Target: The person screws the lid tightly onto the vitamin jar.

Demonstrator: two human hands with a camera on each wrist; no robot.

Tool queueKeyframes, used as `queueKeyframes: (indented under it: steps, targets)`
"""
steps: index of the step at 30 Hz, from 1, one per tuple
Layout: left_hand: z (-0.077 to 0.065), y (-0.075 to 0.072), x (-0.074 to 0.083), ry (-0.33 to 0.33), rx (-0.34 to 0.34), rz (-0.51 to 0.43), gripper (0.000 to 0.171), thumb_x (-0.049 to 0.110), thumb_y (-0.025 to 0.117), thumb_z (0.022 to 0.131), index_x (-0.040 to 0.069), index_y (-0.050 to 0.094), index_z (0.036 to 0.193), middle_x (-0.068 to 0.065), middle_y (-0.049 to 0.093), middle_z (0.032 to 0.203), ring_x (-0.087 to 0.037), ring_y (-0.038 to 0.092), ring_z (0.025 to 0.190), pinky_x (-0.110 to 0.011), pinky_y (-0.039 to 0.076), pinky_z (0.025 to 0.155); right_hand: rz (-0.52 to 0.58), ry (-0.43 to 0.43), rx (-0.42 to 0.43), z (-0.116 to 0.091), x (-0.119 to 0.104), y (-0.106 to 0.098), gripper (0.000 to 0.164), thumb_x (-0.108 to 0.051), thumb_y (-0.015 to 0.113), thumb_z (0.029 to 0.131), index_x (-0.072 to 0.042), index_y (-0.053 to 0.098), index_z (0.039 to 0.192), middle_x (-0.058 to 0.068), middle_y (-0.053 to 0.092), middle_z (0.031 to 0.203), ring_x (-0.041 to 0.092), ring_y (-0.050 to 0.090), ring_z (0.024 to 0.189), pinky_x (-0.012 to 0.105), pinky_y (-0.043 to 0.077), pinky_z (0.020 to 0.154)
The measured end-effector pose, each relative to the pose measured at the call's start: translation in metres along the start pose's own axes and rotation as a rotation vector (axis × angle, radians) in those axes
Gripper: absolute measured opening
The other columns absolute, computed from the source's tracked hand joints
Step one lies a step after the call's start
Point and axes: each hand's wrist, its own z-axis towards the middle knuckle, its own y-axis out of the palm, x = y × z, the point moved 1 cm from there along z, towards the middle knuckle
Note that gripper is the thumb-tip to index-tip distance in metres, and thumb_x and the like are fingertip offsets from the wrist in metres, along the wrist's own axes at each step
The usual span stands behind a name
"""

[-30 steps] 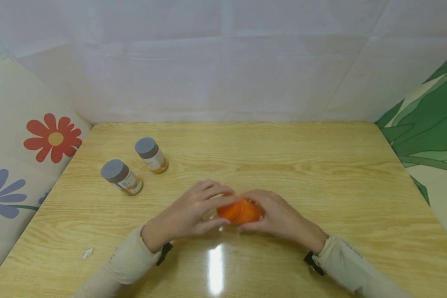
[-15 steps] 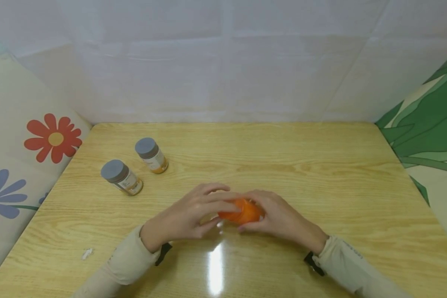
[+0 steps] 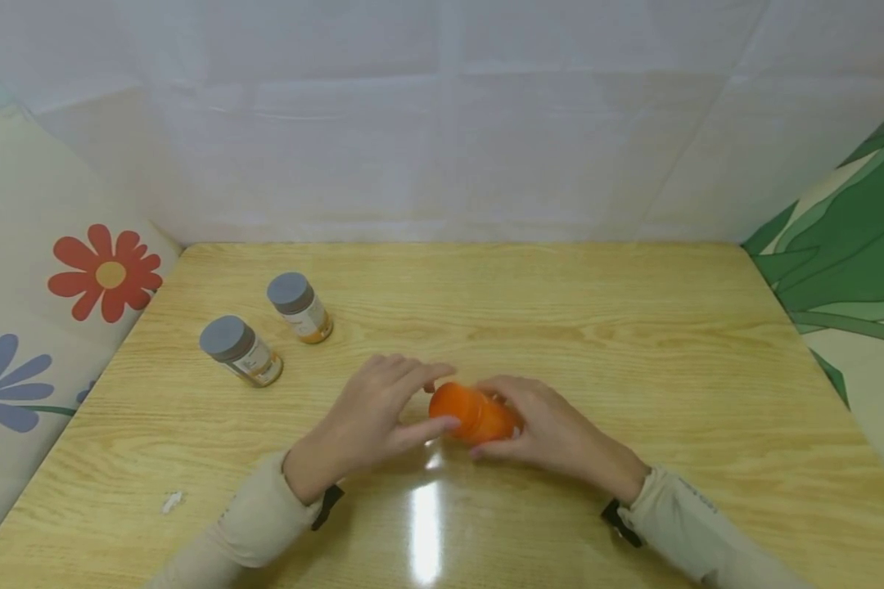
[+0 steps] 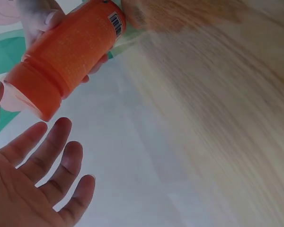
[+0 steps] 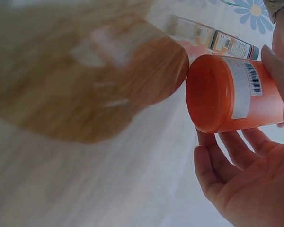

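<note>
An orange bottle with a matching orange cap lies tilted between my hands, its cap toward the left. My right hand grips the bottle's body. A white label with a barcode shows on the bottle in the right wrist view, base toward the camera. My left hand is beside the cap with fingers spread and loosely bent. In the left wrist view, its fingertips lie just short of the cap, and the thumb is near the cap's top edge.
Two jars with grey lids, a nearer jar and a farther jar, stand at the left of the wooden table. A small white scrap lies at the front left. White cloth hangs behind the table.
My left hand's fingers lay over the cap half a second ago; now they have drawn back to the left and opened off it. The right hand and bottle have stayed in place.
</note>
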Motion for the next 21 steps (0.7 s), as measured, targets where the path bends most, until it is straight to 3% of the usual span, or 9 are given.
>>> queueKeyframes:
  steps: [4, 9, 16, 21]
  targets:
    - [-0.0001, 0.0004, 0.0021, -0.001, -0.026, 0.016, 0.055, 0.054, 0.069, 0.085, 0.013, 0.068, 0.122, 0.003, 0.075, 0.101, -0.010, 0.065, 0.087, -0.030, 0.052, 0.083, 0.003, -0.014, -0.005, 0.0004, 0.0004, 0.0004, 0.066, -0.047, 0.083, 0.073, -0.014, 0.060, 0.125, -0.001, 0.070, 0.112, 0.010, 0.066, 0.095, 0.028, 0.056, 0.082]
    - [-0.0007, -0.0010, 0.0026, 0.037, -0.058, 0.014, 0.052, 0.051, 0.069, 0.086, 0.016, 0.067, 0.124, 0.002, 0.073, 0.107, -0.013, 0.065, 0.097, -0.033, 0.052, 0.090, -0.001, -0.015, -0.006, 0.0001, -0.0004, 0.0001, 0.066, -0.047, 0.083, 0.073, -0.015, 0.060, 0.126, -0.002, 0.070, 0.113, 0.010, 0.066, 0.096, 0.029, 0.056, 0.083]
    - [-0.0026, -0.0039, -0.0002, 0.146, -0.101, -0.063, 0.053, 0.036, 0.075, 0.083, 0.019, 0.063, 0.132, -0.001, 0.067, 0.119, -0.017, 0.060, 0.112, -0.037, 0.050, 0.098, 0.021, 0.008, -0.023, -0.0012, -0.0021, -0.0010, 0.064, -0.041, 0.086, 0.072, -0.021, 0.061, 0.128, -0.008, 0.068, 0.118, 0.005, 0.064, 0.099, 0.029, 0.055, 0.086]
    - [-0.0030, -0.0051, -0.0012, 0.239, -0.119, -0.069, 0.057, 0.024, 0.077, 0.080, 0.022, 0.060, 0.135, -0.004, 0.064, 0.132, -0.022, 0.058, 0.120, -0.043, 0.049, 0.101, 0.025, -0.018, -0.026, -0.0008, -0.0016, -0.0012, 0.063, -0.041, 0.085, 0.073, -0.022, 0.061, 0.127, -0.007, 0.068, 0.119, 0.007, 0.064, 0.100, 0.028, 0.055, 0.084]
